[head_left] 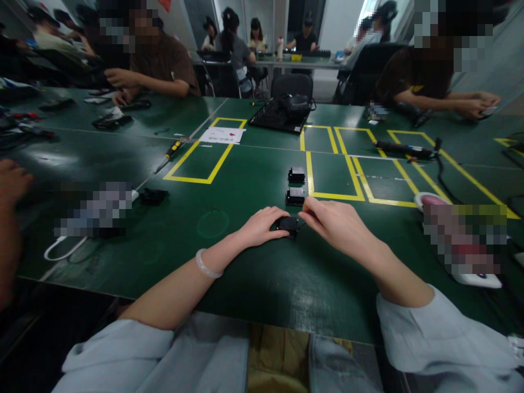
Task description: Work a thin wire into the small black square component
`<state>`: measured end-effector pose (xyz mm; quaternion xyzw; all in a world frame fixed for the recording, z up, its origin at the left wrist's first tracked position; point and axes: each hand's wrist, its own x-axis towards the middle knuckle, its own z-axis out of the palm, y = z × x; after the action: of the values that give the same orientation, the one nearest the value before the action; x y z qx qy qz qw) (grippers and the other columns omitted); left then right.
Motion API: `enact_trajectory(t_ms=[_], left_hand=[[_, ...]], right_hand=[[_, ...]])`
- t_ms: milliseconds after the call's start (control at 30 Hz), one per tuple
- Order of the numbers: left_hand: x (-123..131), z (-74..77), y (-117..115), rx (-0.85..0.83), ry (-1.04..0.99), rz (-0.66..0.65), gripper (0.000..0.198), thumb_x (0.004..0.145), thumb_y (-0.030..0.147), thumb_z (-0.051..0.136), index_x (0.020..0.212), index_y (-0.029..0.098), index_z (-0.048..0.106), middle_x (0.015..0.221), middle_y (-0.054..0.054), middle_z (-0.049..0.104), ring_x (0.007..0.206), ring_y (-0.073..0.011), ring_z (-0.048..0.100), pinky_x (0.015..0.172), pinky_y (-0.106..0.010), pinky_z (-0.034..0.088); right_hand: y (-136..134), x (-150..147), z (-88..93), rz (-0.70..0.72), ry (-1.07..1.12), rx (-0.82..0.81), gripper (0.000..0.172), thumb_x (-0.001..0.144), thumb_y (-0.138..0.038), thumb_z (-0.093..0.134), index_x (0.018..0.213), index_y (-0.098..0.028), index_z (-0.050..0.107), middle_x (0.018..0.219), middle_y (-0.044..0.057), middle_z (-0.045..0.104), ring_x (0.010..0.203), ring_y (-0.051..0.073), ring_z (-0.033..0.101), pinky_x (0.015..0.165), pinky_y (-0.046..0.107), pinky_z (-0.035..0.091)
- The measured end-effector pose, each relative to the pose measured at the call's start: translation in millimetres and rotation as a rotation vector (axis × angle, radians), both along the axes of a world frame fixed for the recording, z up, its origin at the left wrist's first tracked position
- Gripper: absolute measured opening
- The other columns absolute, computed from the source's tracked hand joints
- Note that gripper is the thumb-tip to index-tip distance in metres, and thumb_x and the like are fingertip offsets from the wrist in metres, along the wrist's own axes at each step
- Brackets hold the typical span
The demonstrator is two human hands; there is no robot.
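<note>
My left hand (262, 226), with a pale bracelet on its wrist, grips a small black box-shaped part (287, 225) on the green table. My right hand (338, 224) is closed in a pinch at the right side of that part. A short dark thing shows between its fingers and the part, too small to name. Just beyond my hands sit two similar black parts, a nearer one (295, 195) close to my right fingertips and a farther one (297, 174).
Yellow tape outlines (335, 195) mark the green table (254, 295). A yellow-and-black screwdriver (174, 148) and a paper sheet (223, 135) lie left, a black tray (280, 120) at the back, a black corded tool (405, 149) right. Co-workers sit across the table; another person's hand (14, 183) is at left.
</note>
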<state>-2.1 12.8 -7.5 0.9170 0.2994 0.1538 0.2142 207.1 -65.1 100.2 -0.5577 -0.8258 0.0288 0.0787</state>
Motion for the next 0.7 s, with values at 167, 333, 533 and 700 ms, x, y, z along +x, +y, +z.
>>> enact_trajectory(t_ms=[167, 333, 533, 700], left_hand=[[0.2, 0.8, 0.0, 0.002, -0.001, -0.002, 0.041, 0.090, 0.050, 0.058, 0.121, 0.023, 0.055, 0.116, -0.007, 0.060, 0.103, -0.0241, 0.055, 0.088, -0.037, 0.045], [0.1, 0.0, 0.7, -0.004, -0.005, -0.004, 0.040, 0.090, 0.050, 0.058, 0.121, 0.023, 0.055, 0.117, -0.007, 0.060, 0.104, -0.0246, 0.055, 0.089, -0.037, 0.044], [0.3, -0.3, 0.7, -0.004, -0.005, -0.004, 0.042, 0.090, 0.049, 0.059, 0.123, 0.024, 0.054, 0.117, -0.007, 0.060, 0.104, -0.0244, 0.055, 0.090, -0.038, 0.044], [0.1, -0.5, 0.2, -0.002, -0.006, 0.004, 0.041, 0.090, 0.051, 0.058, 0.120, 0.023, 0.054, 0.114, -0.007, 0.060, 0.103, -0.0245, 0.055, 0.088, -0.037, 0.045]], right_hand=[[-0.2, 0.9, 0.5, 0.037, 0.030, 0.000, 0.015, 0.095, -0.024, 0.040, 0.104, -0.019, 0.050, 0.087, 0.005, 0.066, 0.071, 0.017, 0.060, 0.058, 0.026, 0.032], [-3.1, 0.0, 1.7, 0.068, 0.068, -0.005, 0.010, 0.094, -0.023, 0.043, 0.100, -0.019, 0.050, 0.084, 0.003, 0.065, 0.069, 0.016, 0.058, 0.059, 0.025, 0.033], [1.3, -2.3, -2.0, 0.013, 0.012, -0.011, 0.020, 0.099, -0.035, 0.038, 0.097, -0.020, 0.051, 0.080, 0.003, 0.066, 0.069, 0.018, 0.060, 0.056, 0.026, 0.031], [0.1, 0.8, -2.0, 0.048, 0.038, -0.003, 0.014, 0.095, -0.025, 0.041, 0.105, -0.019, 0.049, 0.085, 0.004, 0.065, 0.070, 0.017, 0.059, 0.057, 0.026, 0.032]])
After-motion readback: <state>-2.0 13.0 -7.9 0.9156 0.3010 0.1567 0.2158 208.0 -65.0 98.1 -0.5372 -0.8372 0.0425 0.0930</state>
